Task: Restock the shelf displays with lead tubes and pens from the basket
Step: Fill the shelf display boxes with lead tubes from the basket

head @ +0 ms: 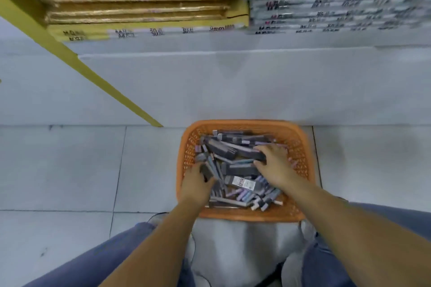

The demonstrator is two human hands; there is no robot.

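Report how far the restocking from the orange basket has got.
Nothing shows as restocked yet. Left hand grips a short dark pack, right hand a long dark pack, both inside the orange basket. It is piled with packs and pens: all left to shelve.

Blue jeans (88,263), bare forearms (161,240)

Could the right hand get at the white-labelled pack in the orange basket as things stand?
Probably yes. The white-labelled pack lies on top of the pile in the basket, uncovered, right beside the right hand. That hand grips a dark pack, which it would likely have to drop first.
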